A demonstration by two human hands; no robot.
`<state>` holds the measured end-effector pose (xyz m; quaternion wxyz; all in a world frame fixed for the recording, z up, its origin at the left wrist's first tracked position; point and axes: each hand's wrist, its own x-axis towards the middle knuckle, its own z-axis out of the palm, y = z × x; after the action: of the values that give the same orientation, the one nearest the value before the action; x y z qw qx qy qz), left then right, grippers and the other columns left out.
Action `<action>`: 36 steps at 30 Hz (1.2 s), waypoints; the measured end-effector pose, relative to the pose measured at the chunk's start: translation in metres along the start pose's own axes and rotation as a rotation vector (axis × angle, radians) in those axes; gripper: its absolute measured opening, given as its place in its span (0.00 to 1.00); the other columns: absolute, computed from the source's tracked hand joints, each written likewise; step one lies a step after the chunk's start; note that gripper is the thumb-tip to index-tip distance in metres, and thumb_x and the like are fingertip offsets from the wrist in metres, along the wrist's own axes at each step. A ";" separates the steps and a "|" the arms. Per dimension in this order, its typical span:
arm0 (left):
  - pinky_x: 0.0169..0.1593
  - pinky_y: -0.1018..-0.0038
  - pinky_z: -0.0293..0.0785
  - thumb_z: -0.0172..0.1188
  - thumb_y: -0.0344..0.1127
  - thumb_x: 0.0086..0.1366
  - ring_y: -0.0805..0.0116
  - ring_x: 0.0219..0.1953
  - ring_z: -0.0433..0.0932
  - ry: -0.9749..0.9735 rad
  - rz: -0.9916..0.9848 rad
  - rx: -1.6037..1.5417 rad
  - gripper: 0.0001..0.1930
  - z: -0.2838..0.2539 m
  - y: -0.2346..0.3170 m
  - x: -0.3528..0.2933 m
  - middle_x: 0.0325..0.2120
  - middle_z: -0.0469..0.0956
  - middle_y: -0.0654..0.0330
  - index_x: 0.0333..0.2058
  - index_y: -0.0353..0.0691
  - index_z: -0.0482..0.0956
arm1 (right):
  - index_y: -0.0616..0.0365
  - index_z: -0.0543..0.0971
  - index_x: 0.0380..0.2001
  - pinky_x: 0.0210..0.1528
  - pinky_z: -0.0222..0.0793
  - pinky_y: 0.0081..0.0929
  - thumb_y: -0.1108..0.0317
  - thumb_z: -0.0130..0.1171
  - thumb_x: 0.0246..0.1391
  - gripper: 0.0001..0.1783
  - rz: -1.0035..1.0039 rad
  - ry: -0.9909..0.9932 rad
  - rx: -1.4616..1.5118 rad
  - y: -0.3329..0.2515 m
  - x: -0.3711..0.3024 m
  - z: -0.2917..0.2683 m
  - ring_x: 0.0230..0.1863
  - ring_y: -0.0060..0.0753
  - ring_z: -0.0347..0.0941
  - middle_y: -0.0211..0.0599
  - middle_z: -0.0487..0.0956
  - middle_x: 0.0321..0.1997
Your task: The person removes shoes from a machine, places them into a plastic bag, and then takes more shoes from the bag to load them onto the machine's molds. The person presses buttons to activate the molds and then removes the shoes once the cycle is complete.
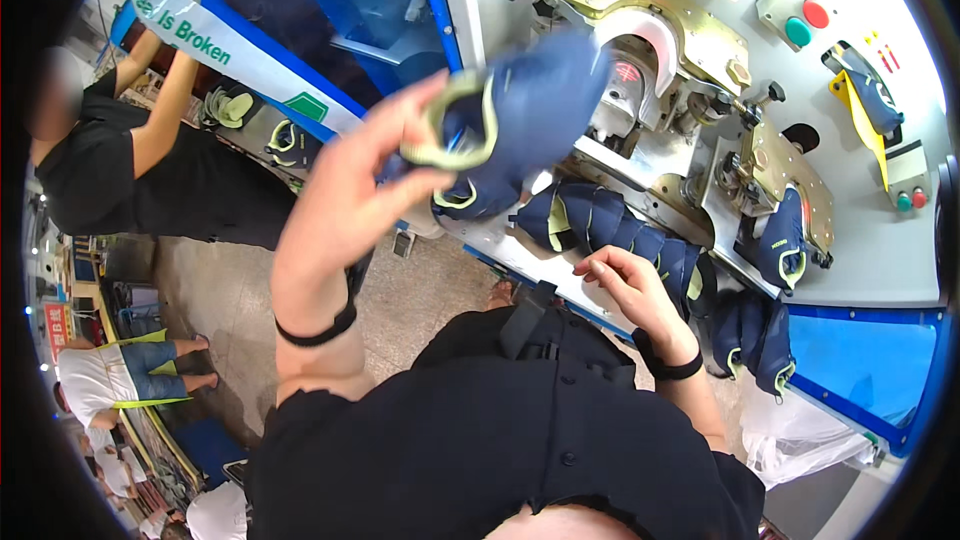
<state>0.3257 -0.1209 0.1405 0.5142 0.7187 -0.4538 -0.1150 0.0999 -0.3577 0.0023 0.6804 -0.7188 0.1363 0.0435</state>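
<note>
My left hand (365, 175) is raised and pinches the collar of a navy shoe upper (545, 100), which is blurred by motion. The upper has a lime-green lining and tilts toward the machine's metal mould (622, 90). Below it, a second navy upper (480, 202) partly shows, close to the work ledge. My right hand (635, 290) hovers at the near side of a row of navy uppers (610, 223) lying nested on the ledge. Its fingers are loosely bent and apart, with nothing visible in them.
Another upper (785, 245) sits on the machine's right station (800, 175). More uppers (750, 335) hang off the ledge's right end. Green and red buttons (806, 22) are on the panel. A co-worker in black (120, 160) stands at the left; another person (120, 375) is farther off.
</note>
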 end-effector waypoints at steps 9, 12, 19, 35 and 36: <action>0.50 0.59 0.74 0.64 0.34 0.57 0.44 0.51 0.75 0.195 -0.337 0.591 0.16 0.065 -0.162 -0.055 0.58 0.69 0.48 0.44 0.44 0.72 | 0.63 0.79 0.37 0.43 0.71 0.21 0.68 0.56 0.61 0.08 -0.209 0.003 -0.287 -0.068 0.022 -0.012 0.39 0.20 0.75 0.32 0.82 0.36; 0.49 0.58 0.75 0.63 0.39 0.59 0.45 0.48 0.77 0.101 -0.442 0.687 0.22 0.074 -0.169 -0.051 0.58 0.70 0.52 0.52 0.50 0.70 | 0.63 0.80 0.37 0.38 0.68 0.17 0.70 0.55 0.62 0.08 -0.437 0.216 -0.514 -0.120 0.032 -0.037 0.33 0.17 0.72 0.27 0.79 0.30; 0.43 0.61 0.76 0.70 0.40 0.51 0.48 0.44 0.76 0.198 -0.126 0.729 0.28 0.066 -0.080 -0.034 0.51 0.70 0.52 0.51 0.44 0.72 | 0.58 0.80 0.36 0.28 0.65 0.19 0.70 0.55 0.59 0.06 -0.672 0.889 -0.821 -0.241 0.127 -0.166 0.25 0.20 0.70 0.31 0.78 0.25; 0.43 0.64 0.74 0.69 0.40 0.51 0.56 0.44 0.76 -0.029 0.117 0.385 0.17 0.053 -0.103 -0.010 0.41 0.76 0.59 0.39 0.42 0.78 | 0.64 0.78 0.39 0.45 0.72 0.42 0.71 0.53 0.49 0.14 -0.626 1.602 -2.066 -0.239 0.145 -0.206 0.40 0.51 0.75 0.51 0.78 0.39; 0.43 0.64 0.74 0.69 0.40 0.51 0.56 0.44 0.76 -0.027 0.120 0.385 0.17 0.057 -0.100 -0.006 0.41 0.76 0.59 0.39 0.42 0.78 | 0.63 0.77 0.42 0.45 0.71 0.43 0.68 0.53 0.52 0.15 -0.733 1.481 -2.120 -0.243 0.148 -0.196 0.41 0.52 0.75 0.50 0.78 0.39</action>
<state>0.3402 -0.1462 0.0288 0.3670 0.7737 -0.5164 -0.0050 0.2794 -0.5630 0.2147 -0.4608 -0.7442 0.1715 -0.4522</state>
